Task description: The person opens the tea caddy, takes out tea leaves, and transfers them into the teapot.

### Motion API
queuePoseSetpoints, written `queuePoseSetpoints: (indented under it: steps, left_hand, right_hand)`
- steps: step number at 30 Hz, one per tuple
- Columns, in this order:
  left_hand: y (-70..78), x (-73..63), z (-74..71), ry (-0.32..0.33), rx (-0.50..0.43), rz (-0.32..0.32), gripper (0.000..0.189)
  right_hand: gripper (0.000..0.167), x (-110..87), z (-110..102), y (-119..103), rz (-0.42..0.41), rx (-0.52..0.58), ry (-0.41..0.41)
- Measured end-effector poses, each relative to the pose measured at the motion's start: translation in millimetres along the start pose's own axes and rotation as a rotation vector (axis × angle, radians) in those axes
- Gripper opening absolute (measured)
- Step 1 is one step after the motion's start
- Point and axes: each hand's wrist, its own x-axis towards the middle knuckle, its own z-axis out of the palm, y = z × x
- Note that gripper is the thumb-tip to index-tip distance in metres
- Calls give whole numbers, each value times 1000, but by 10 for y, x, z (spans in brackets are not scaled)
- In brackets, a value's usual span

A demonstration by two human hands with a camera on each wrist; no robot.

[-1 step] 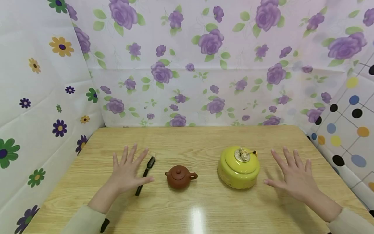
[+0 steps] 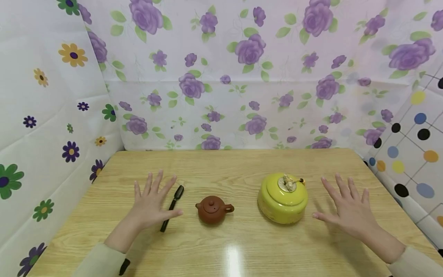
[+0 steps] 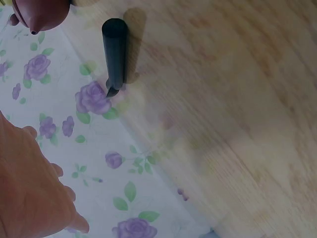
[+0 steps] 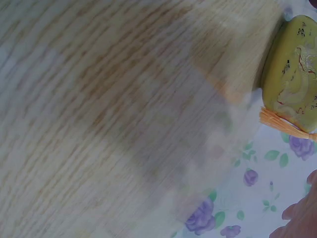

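Holds left hand (image 2: pixel 148 206) with fingers spread left of the teapot (image 2: pixel 211 212) on the table (image 2: pixel 228 173), near a black tool (image 2: pixel 179 192), perhaps a scoop, and right hand (image 2: pixel 352 214), likewise spread, right of it by a yellow jar (image 2: pixel 282 209).

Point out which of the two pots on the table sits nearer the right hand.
The big yellow pot with the gold-toned ornament on top: it is beside the right hand, while the smaller brown teapot sits nearer the left hand.

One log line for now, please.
left grip: spread, empty, near black tool | right grip: spread, empty, near yellow jar | brown teapot: upright, between tool and jar
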Motion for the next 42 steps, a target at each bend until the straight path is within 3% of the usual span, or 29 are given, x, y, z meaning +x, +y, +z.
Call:
queuePoseSetpoints:
  steps: [9, 22, 36, 42]
  left_hand:
    - [18, 44, 20, 14, -19, 8, 96]
    - [84, 116, 64, 90, -16, 76, 95]
    - [228, 189, 78, 162, -115, 126, 89]
    - [298, 214, 98, 226, -173, 169, 83]
  right_hand:
    - [103, 32, 6, 30, -49, -28, 57]
    - [104, 130, -137, -69, -94, -19, 147]
    - [97, 207, -225, -471, -182, 130, 247]
    - [95, 250, -223, -679, -236, 174, 292]
